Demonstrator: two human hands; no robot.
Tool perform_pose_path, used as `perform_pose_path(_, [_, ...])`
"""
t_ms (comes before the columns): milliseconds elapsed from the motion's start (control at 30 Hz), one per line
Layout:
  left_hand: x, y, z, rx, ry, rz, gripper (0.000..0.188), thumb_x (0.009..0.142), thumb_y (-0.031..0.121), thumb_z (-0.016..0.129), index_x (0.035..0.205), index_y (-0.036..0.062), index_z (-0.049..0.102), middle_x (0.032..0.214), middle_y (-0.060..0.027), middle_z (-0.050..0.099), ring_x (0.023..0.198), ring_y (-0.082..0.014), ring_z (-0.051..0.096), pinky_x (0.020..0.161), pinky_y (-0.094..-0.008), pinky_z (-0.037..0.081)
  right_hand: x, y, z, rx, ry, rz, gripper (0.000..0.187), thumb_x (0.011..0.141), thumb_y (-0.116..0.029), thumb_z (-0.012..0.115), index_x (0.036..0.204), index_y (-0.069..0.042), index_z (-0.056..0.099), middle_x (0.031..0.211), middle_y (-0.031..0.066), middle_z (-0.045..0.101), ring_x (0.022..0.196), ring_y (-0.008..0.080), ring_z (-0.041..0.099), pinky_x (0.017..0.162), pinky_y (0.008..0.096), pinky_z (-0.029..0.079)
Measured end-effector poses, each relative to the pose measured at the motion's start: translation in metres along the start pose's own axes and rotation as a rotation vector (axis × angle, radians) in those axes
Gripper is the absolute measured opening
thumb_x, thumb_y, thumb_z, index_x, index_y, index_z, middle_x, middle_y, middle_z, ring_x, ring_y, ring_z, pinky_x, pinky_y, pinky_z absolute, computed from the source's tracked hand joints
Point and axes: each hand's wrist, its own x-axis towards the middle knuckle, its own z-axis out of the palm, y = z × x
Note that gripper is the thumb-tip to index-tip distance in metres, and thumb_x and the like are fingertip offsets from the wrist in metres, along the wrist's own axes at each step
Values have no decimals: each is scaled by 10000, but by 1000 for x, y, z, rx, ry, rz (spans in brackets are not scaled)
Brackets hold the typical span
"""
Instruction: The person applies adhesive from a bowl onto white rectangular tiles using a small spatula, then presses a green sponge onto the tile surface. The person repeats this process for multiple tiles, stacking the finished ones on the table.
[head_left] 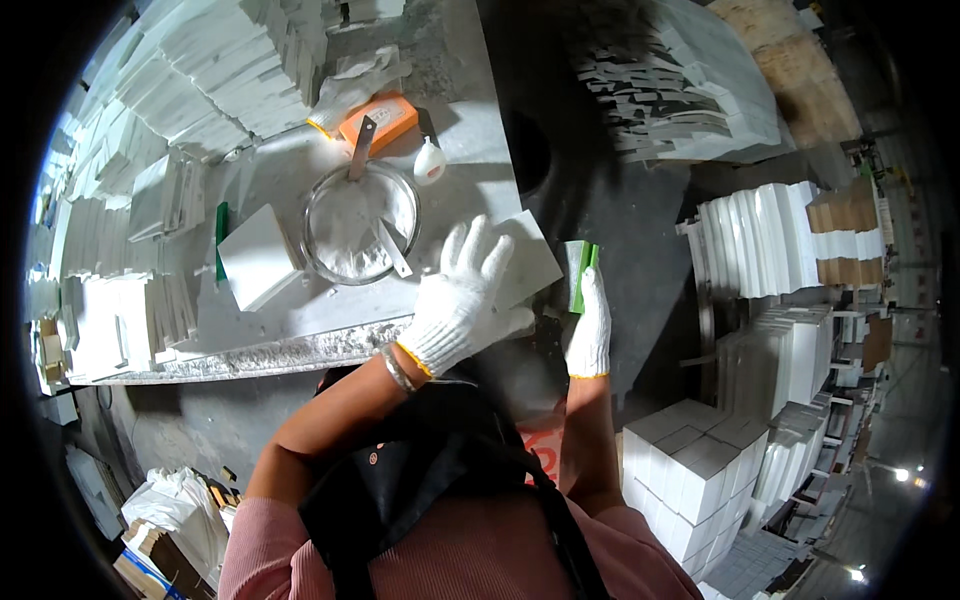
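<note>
My left hand (458,295), in a white knit glove with a yellow cuff, lies with fingers spread on a flat pale panel (532,258) at the table's right edge. Part of the panel is hidden under that hand. Just right of the panel, my right hand (592,325), gloved alike, is closed on a small block (576,272) with a grey face and a bright green side. The block is held beyond the table edge, close to the panel's right side. Left of my left hand stands a round clear bowl (308,240) of white powder or paste, with two flat metal scrapers (362,150) in it.
An orange box (385,122), a white squeeze bottle (429,162) and a spare glove (345,95) lie behind the bowl. To its left are white tiles (258,258) and a green strip (221,240). White stacks (205,75) fill the far left; stacked white boxes (690,470) stand at right.
</note>
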Motion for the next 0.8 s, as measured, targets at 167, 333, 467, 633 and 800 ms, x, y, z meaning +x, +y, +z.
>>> perform_pose_path(167, [17,-23,20,16,56,246,807,706,386,790,1411,144,480,1523,-224,293,1412,-451,269,1081,-579,359,2,-23,-4,-137,-64,-45,518,989,-283,570,1444,-58,467,1328,50,570,1165,133,550,974,290,431])
perform_pose_path(333, [23,-48,18,15,55,379,714,695,311,817,1341,145,561,1525,-213,310,1421,-449,277,1115,-565,333,-13,-54,11,-341,-205,-25,543,970,-238,572,1475,-90,437,1334,41,563,1134,132,563,947,277,454])
perform_pose_path(467, [21,-46,16,-48,74,339,674,707,329,816,1310,139,582,1514,-218,334,1424,-452,279,1133,-570,309,-16,-50,20,-585,-226,-107,599,952,-232,593,1500,-97,393,1340,54,550,1130,124,547,961,273,444])
perform_pose_path(633, [22,-44,16,-94,101,350,662,715,346,814,1301,135,587,1499,-222,358,1414,-454,297,1147,-575,284,9,-37,35,-722,-173,-262,605,958,-252,601,1499,-88,385,1347,75,546,1128,147,549,984,291,430])
perform_pose_path(800, [21,-45,16,-101,98,326,670,716,366,813,1303,131,593,1493,-226,366,1411,-449,307,1156,-577,262,8,-48,31,-602,-188,-206,591,959,-267,604,1491,-108,405,1318,65,562,1107,148,558,971,287,447])
